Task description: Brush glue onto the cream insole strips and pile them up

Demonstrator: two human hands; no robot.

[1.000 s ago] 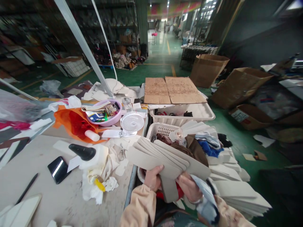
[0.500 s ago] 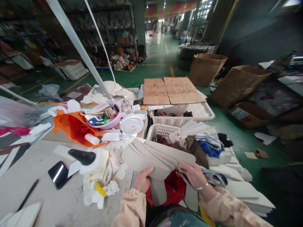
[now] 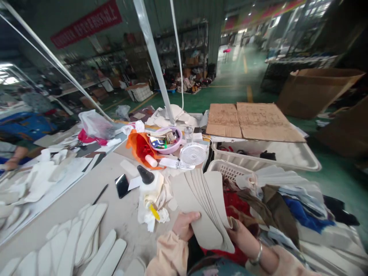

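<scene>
A fanned stack of beige sole-shaped pieces stands nearly upright over the table's right edge. My left hand grips its lower left side, thumb on the front. At the stack's lower right edge, my right hand pinches the pieces; it wears a bangle. Below the stack shows red cloth. Left of it, a white glue bottle with a black cap sits on crumpled white rags.
Rows of white sole pieces lie at the near left of the table. A phone, a pen, a small white fan, a pink bowl and an orange bag lie farther back. A basket of cloth scraps is on the right. Another person's arm is far left.
The view has swung left, bringing in more table and another person. The fanned stack has turned from lying nearly flat to nearly upright, and my right hand has shifted to its lower right edge.
</scene>
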